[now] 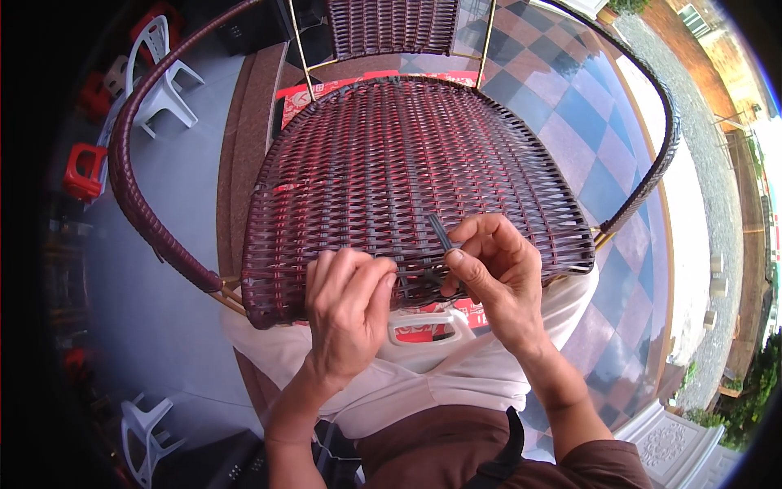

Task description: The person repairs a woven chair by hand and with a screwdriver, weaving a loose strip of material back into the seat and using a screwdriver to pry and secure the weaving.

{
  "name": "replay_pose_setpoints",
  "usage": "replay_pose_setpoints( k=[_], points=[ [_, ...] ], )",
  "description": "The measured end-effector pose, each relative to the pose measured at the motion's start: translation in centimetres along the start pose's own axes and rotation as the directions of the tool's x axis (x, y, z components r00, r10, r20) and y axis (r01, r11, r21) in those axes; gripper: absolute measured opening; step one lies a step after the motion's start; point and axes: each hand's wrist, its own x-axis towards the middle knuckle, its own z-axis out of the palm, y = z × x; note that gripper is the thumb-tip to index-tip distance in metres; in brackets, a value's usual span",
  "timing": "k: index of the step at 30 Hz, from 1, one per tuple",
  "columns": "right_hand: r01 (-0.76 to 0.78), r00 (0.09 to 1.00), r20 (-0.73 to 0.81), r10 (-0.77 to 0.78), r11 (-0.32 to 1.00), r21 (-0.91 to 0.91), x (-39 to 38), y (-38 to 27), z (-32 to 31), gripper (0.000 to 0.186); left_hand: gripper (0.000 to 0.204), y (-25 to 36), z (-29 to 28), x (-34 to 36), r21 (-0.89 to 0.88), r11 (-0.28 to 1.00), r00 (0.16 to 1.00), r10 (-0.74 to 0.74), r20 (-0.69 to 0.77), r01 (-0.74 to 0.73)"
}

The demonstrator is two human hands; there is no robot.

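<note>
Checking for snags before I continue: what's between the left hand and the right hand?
In the head view, the front part of the woven seat lies between the left hand and right hand.

Dark strip (438,231) between right fingers (503,233)

Close, steep look down on a woven seat (415,155)

The head camera, left of a side-by-side pair, looks down from above the wearer's brown shirt (440,440) at six o'clock. The seat sits near, around the centre; the frame cuts its backrest (393,28) at twelve. The fisheye reaches a farther white chair (165,99) at ten and grey ground (718,212) at three.
</note>
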Motion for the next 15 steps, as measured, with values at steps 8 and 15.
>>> replay_pose_setpoints(
  k=[8,15],
  points=[
    [-0.038,0.998,-0.042,0.038,0.999,-0.004,0.0,0.2,-0.1,0.017,0.007,0.1,-0.5,2.7,-0.123,0.991,0.970,-0.020,0.243,0.051],
    [0.004,0.999,-0.044,-0.002,0.999,0.044,-0.3,0.7,-0.1,0.018,0.009,1.1,-0.2,3.3,0.023,0.995,0.960,0.082,0.268,-0.092]
  ],
)
